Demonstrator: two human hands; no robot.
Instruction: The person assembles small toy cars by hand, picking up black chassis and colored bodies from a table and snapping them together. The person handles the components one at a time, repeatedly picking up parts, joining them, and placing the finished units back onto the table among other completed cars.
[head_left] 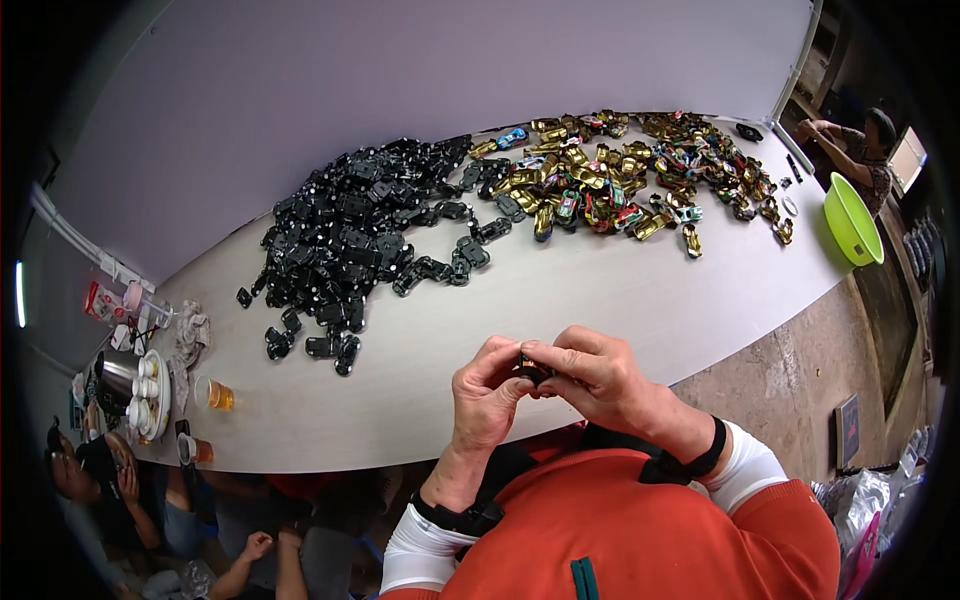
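Toy-car part [533,372], small and dark, is above the table [600,300], pinched between the nearly closed fingertips of left hand [484,402] and right hand [608,378]. From it, black chassis pile [345,220] lies at ten o'clock, gold car bodies [588,180] at one.

My table [600,290] looks smooth and matt. At far left, the parts [350,200] seem plastic; at far right, many cars [587,178] have a glossy, metallic finish. The basin [850,222] looks like smooth plastic.
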